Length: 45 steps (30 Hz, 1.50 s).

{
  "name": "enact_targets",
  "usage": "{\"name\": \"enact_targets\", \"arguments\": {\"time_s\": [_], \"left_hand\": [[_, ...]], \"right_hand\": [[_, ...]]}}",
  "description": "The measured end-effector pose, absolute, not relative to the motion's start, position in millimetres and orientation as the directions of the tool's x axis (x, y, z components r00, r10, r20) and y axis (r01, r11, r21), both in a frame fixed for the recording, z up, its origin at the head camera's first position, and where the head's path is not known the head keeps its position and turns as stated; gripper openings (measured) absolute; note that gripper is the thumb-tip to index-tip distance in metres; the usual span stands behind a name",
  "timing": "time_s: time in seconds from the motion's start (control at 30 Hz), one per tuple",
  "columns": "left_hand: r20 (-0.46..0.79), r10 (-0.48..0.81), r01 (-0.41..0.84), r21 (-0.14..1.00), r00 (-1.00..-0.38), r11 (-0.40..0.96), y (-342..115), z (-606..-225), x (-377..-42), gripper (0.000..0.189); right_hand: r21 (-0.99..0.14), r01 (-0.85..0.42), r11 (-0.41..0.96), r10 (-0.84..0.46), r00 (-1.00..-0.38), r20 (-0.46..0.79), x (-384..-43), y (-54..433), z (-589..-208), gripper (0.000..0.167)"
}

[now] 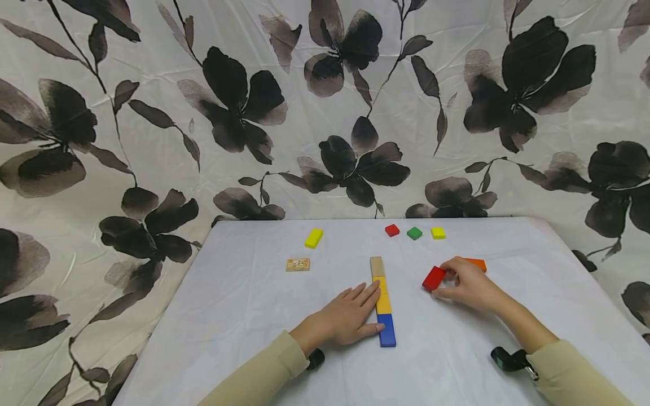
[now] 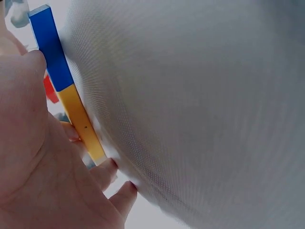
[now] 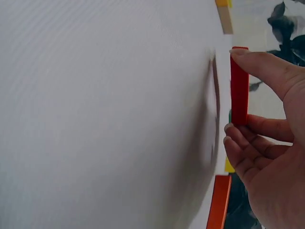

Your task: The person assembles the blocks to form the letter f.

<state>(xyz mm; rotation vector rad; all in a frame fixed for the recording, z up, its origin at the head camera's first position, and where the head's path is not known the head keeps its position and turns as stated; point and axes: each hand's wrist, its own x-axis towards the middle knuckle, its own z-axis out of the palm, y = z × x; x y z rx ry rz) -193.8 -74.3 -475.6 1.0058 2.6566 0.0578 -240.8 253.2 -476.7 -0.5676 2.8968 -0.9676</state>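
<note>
A wooden-coloured block (image 1: 376,266), a yellow block (image 1: 383,304) and a blue block (image 1: 387,331) lie end to end in a straight row on the table. My left hand (image 1: 345,316) rests along the left side of this row, fingers extended; fingertips touch the yellow block and the thumb touches the blue one. To the right, my right hand (image 1: 469,286) holds a red block (image 1: 434,278) by its ends between thumb and fingers. In the right wrist view the red block (image 3: 239,90) appears edge-on, the thumb at one end and fingertips at the other.
An orange block (image 1: 476,264) lies partly hidden behind the right hand. Toward the far edge are small red (image 1: 392,230), green (image 1: 414,233) and yellow (image 1: 438,233) pieces. A yellow block (image 1: 313,238) and a printed wooden block (image 1: 297,264) lie back left, before a floral cloth (image 1: 284,186).
</note>
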Motion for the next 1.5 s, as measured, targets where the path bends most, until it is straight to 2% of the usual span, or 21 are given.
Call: {"name": "enact_targets", "arguments": {"time_s": [0.6, 1.5], "left_hand": [[-0.264, 0.644, 0.635, 0.131, -0.718, 0.762, -74, -482, -197, 0.084], [-0.272, 0.642, 0.637, 0.122, -0.716, 0.762, -73, -475, -194, 0.083]], "right_hand": [[-0.587, -0.267, 0.765, -0.311, -0.950, 0.027, -263, 204, -482, 0.062], [-0.605, -0.200, 0.771, -0.242, -0.970, 0.013, -285, 178, -488, 0.063]]}}
